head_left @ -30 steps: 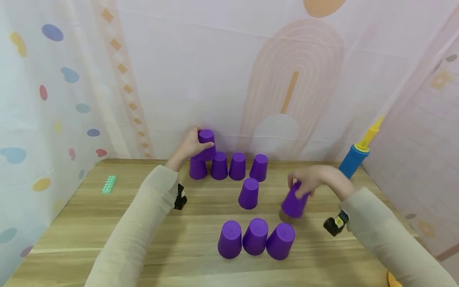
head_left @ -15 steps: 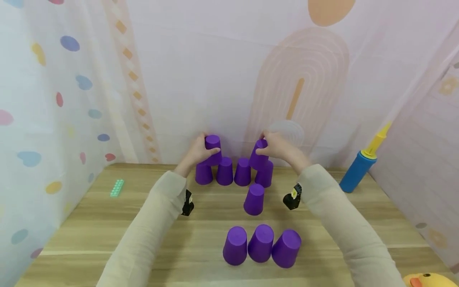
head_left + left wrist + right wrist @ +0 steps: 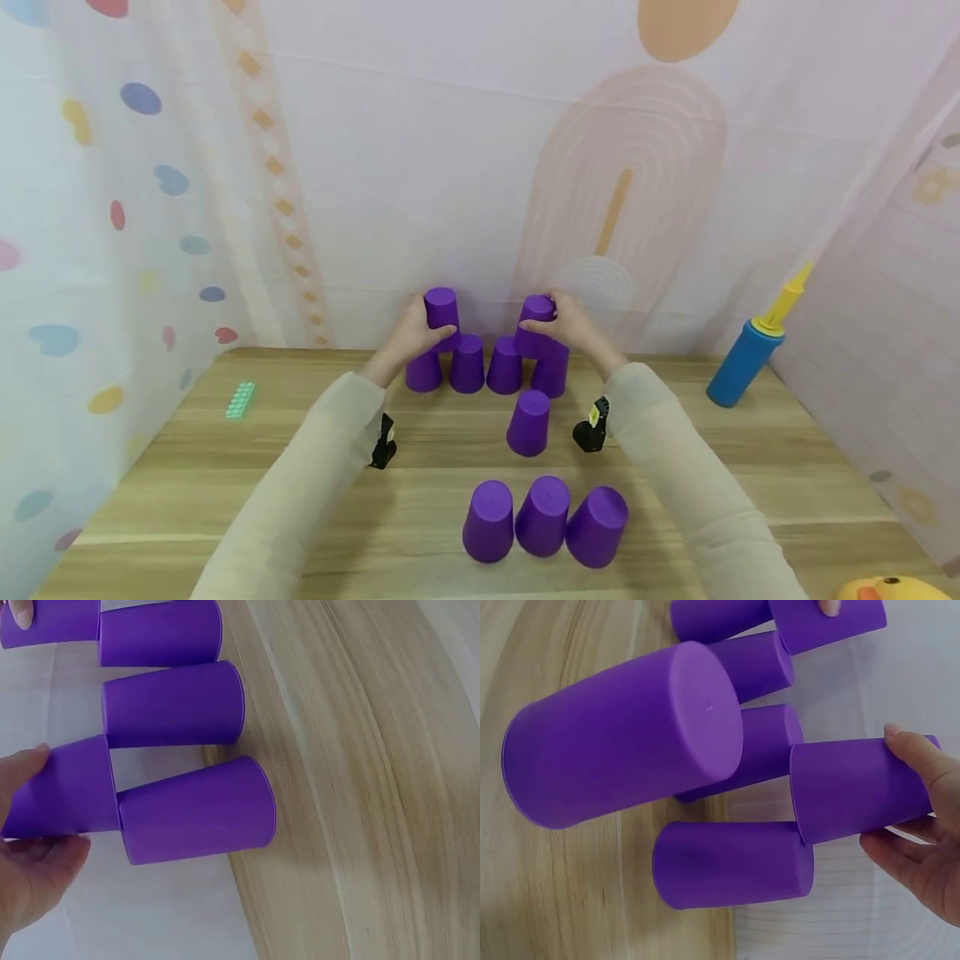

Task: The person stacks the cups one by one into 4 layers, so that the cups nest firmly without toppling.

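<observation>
Since a second ago the right hand [image 3: 573, 327] has carried its purple cup from the front of the bench [image 3: 187, 475] to the back row of four cups [image 3: 467, 364]. Left to right now: the left hand [image 3: 411, 333], grip curled round the left upper cup [image 3: 442, 310], sets it over the row's left end; the right hand's grip wraps the right upper cup [image 3: 536, 325] above the right end. Letting go off-centre could likely tip a cup and topple the row.
</observation>
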